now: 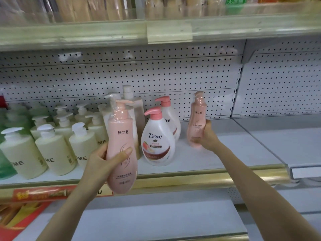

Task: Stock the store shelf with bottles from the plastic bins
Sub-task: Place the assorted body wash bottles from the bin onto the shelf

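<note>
- Hands are both loaded: the left hand [102,159] is gripping a near pink bottle [121,153] low on its body, thumb lying across the front label, fingers wrapping behind.
- That bottle is hanging outside the shelf [234,153], in front of the gold price rail [191,178], with its long axis close to upright and its pump end up.
- The right hand [207,136] is clasping a far pink bottle [197,119] round its lower half, well in over the deck and just right of the two Dove bottles [157,141]. It is standing upright; its base is blurring, so contact with the deck cannot be told.
- Bare deck is lying right of the Dove pair, so the right arm is the nearer one. The left bottle is probably needing to go forward and rightward over the rail, staying upright.
- Both pink bottles are showing smooth waisted plastic bodies and crinkled glossy film round the pump necks.
- Dove bottles are looking white, teardrop-shaped, with coral pumps; squat cream bottles [53,153] are standing in rows at the left, before a perforated back panel [173,75].
- Plastic bins are not showing.
</note>
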Available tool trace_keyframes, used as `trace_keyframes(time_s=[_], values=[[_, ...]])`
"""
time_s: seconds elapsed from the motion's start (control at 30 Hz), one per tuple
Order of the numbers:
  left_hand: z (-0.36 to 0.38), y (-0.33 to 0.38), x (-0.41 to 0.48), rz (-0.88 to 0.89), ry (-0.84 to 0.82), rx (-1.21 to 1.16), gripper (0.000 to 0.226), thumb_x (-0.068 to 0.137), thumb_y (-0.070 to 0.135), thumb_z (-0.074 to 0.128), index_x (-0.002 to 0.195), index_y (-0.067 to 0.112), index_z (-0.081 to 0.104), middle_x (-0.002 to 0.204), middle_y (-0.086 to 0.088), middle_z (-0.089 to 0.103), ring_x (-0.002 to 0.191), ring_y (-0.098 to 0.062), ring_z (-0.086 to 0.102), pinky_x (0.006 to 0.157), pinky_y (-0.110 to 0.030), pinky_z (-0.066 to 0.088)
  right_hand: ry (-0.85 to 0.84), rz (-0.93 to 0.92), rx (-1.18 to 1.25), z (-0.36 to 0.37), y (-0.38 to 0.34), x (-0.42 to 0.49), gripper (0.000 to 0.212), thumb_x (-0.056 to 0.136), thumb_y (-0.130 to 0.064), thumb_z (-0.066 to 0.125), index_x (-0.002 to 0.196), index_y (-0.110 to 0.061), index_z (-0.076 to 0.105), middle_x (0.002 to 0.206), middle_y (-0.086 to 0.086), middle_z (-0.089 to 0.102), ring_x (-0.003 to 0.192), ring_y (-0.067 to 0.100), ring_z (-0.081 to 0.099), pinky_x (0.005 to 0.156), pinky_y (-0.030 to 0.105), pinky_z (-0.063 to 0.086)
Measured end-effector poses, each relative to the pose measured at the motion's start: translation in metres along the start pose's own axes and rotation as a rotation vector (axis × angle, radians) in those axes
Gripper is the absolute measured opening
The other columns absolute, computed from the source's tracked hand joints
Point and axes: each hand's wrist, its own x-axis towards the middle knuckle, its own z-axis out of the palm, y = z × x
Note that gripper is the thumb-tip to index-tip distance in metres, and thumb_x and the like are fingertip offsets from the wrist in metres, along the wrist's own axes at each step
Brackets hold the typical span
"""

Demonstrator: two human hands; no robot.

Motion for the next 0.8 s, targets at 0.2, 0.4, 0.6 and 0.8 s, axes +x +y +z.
trace_keyframes(time_s=[0.2, 0.4, 0.6, 0.8], values=[[-0.002, -0.005, 0.003, -0.009, -0.014, -0.032, 0.056, 0.046, 0.051, 0.078, 0.095, 0.025, 0.068, 0.083, 0.008, 0.074, 0.069, -0.007, 0.069, 0.053, -0.020, 0.050, 0.043, 0.070, -0.049, 0.000, 0.007, 0.021, 0.076, 0.076, 0.002, 0.072, 0.135, -0.007, 0.024, 0.125, 0.015, 0.043, 0.113, 0.033, 0.048, 0.087, 0.037, 0.045], [0.002, -0.003, 0.000, -0.029, -0.052, 0.000, 0.015, 0.079, 0.021, 0.070, 0.094, 0.023, 0.066, 0.077, 0.011, 0.073, 0.066, -0.004, 0.068, 0.051, -0.017, 0.050, 0.032, 0.121, -0.072, -0.001, 0.007, 0.022, 0.068, 0.079, -0.001, 0.071, 0.132, -0.003, 0.028, 0.130, 0.017, 0.043, 0.118, 0.033, 0.047, 0.087, 0.034, 0.041], [0.003, 0.002, -0.008, -0.014, -0.128, -0.025, 0.060, 0.054, 0.050, 0.075, 0.106, 0.024, 0.059, 0.094, 0.004, 0.071, 0.083, -0.013, 0.070, 0.067, -0.028, 0.052, 0.267, 0.124, -0.112, 0.009, -0.005, -0.010, 0.084, 0.082, -0.005, 0.068, 0.144, 0.006, 0.011, 0.151, 0.020, 0.010, 0.140, 0.033, 0.016, 0.111, 0.033, 0.019], [0.016, 0.017, -0.020, 0.005, -0.273, -0.108, 0.041, 0.070, 0.033, 0.078, 0.102, 0.017, 0.060, 0.084, 0.006, 0.072, 0.075, -0.007, 0.068, 0.061, -0.017, 0.050, 0.382, -0.106, 0.055, 0.020, -0.050, -0.068, 0.055, 0.092, -0.005, 0.054, 0.140, 0.001, 0.027, 0.145, 0.016, 0.022, 0.133, 0.027, 0.027, 0.098, 0.017, 0.025]])
